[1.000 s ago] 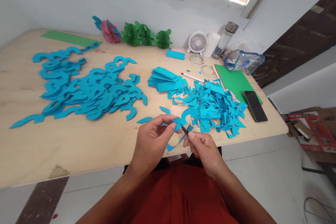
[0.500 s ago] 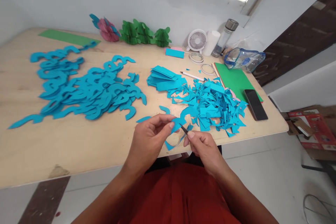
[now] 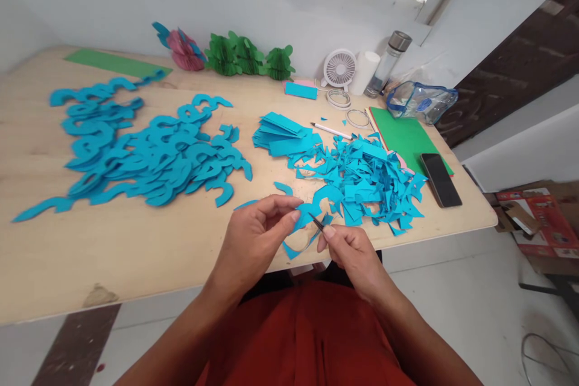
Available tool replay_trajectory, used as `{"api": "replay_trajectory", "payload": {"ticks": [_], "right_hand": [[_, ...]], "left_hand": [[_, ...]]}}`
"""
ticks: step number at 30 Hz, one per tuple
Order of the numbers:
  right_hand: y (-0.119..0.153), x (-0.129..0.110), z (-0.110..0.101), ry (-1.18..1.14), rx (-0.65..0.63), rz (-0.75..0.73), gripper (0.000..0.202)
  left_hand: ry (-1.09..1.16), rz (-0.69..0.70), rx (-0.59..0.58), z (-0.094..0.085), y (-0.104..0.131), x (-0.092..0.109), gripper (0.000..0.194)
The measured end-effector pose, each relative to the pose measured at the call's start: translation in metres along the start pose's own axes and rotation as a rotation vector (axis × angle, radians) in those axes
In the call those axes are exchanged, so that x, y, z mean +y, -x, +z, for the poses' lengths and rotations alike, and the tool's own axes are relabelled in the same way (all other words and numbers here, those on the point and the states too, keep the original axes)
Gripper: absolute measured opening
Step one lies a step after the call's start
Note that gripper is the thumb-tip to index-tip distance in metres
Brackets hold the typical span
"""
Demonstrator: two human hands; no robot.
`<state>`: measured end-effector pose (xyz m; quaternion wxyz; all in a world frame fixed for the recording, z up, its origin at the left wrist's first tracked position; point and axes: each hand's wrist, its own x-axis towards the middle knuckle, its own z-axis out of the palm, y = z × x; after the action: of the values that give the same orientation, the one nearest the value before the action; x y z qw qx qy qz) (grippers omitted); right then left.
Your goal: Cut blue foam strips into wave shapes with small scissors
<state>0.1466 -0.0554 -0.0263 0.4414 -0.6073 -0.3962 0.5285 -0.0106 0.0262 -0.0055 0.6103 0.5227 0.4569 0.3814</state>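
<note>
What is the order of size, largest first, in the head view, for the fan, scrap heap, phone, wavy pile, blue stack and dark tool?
1. Wavy pile
2. Scrap heap
3. Blue stack
4. Fan and phone: too alike to rank
5. Dark tool, partly hidden by the right hand

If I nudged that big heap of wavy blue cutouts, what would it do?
The heap would probably slide and spread, since its pieces lie loosely overlapped. Each cutout is likely light and bendy, looking paper-thin; the left hand pinches a similar blue piece. Their curves might snag on each other, being wavy and tangled together.
</note>
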Motion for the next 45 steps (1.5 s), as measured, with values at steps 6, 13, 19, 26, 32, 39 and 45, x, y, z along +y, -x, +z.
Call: {"api": "replay_trajectory", "payload": {"ticks": [6, 13, 19, 26, 32, 39, 45], "right_hand": [[-0.002, 0.002, -0.003, 0.003, -0.028, -0.010, 0.048], [-0.004, 0.000, -0.010, 0.075, -0.059, -0.018, 0.047], [-0.007, -0.005, -0.014, 0.131, -0.080, -0.019, 0.046], [-0.007, -0.008, -0.016, 0.158, -0.070, -0.026, 0.048], [-0.007, 0.000, -0.015, 0.047, -0.054, 0.006, 0.051], [-0.003, 0.010, -0.003, -0.042, 0.027, -0.016, 0.052], [-0.004, 0.007, 0.007, -0.057, 0.072, -0.052, 0.049]], "left_hand": [[0.020, -0.063, -0.066, -0.005, -0.006, 0.003, 0.008], [-0.077, -0.067, -0.192, -0.010, -0.012, 0.016, 0.009], [-0.111, -0.083, -0.275, -0.013, -0.016, 0.021, 0.012], [-0.136, -0.078, -0.286, -0.012, -0.018, 0.021, 0.012], [-0.045, -0.091, -0.132, -0.008, -0.018, 0.014, 0.011], [0.302, -0.163, 0.077, 0.011, -0.009, -0.003, 0.010], [0.500, -0.226, 0.123, 0.026, 0.001, -0.003, 0.017]]}}
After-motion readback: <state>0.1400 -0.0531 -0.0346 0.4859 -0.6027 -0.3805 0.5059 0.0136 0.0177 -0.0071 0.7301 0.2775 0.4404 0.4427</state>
